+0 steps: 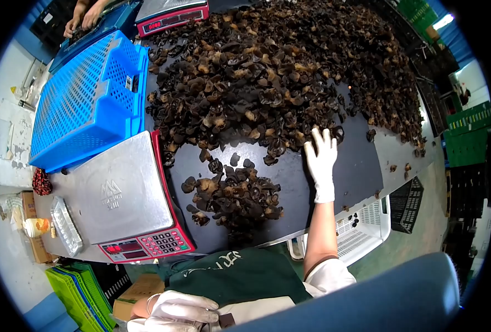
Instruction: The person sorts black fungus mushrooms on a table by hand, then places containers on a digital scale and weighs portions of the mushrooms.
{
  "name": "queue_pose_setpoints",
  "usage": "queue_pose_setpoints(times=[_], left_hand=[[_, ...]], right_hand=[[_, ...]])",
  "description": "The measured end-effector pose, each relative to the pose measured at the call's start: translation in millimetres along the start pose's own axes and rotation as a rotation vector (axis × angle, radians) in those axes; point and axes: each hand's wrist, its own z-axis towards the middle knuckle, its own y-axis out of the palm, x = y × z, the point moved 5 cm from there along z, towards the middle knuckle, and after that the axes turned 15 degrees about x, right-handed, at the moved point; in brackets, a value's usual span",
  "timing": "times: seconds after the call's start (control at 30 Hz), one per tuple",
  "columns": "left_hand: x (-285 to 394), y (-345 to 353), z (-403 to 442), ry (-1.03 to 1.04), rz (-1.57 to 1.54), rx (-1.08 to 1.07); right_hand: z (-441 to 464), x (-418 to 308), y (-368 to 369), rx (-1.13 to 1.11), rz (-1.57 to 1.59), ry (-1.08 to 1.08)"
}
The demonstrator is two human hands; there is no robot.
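Note:
My right hand point(323, 160), in a white glove, reaches over the dark table point(359, 160). Its fingers are spread at the near edge of a large heap of dark brown wood ear mushrooms point(245, 83), and nothing shows in its grasp. Low in front of my body is my left hand point(182, 310), also gloved in white, with its fingers stretched sideways. Beside its fingertips a small dark brown piece point(226, 320) shows; whether the hand touches it is hidden. A smaller pile of wood ear mushrooms point(237, 196) lies on the table between me and the heap.
A red digital scale point(121, 193) stands at the left, with upturned blue baskets point(85, 105) behind it. Another scale point(173, 11) sits at the back, near a co-worker's hands point(85, 19). Beyond the table's front edge is a white crate point(367, 232). A clear plastic tray point(66, 227) lies far left.

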Motion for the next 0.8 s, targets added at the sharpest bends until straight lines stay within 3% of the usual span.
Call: queue_pose_setpoints(times=[0.27,0.37,0.43,0.5,0.57,0.6,0.63,0.67,0.7,0.8], left_hand=[[-1,0,-4,-0.009,-0.010,0.008],[-2,1,-3,-0.010,-0.016,0.000],[-2,0,-1,-0.012,-0.017,-0.004],[-2,2,0,-0.009,-0.018,-0.007],[-1,2,0,-0.010,-0.018,-0.008],[-1,3,0,-0.011,-0.015,-0.012],[0,3,-1,-0.007,-0.012,-0.014],[0,4,-1,-0.007,-0.012,-0.015],[0,3,-1,-0.008,-0.012,-0.011],[0,4,-3,-0.008,-0.012,-0.011]], right_hand=[[-53,-96,-55,-0.469,0.487,-0.146],[-38,-88,-62,-0.339,0.526,-0.019],[-21,-68,-52,-0.139,0.570,0.168],[-15,-52,-31,0.031,0.552,0.206],[-13,-66,-17,0.013,0.212,0.003],[-10,-84,-15,-0.158,0.182,-0.072],[-22,-103,-16,-0.089,0.195,-0.219],[-21,-124,-12,-0.453,0.317,-0.146],[-40,-143,-10,-0.454,0.474,-0.290],[-63,-177,-36,-0.485,0.602,-0.343]])
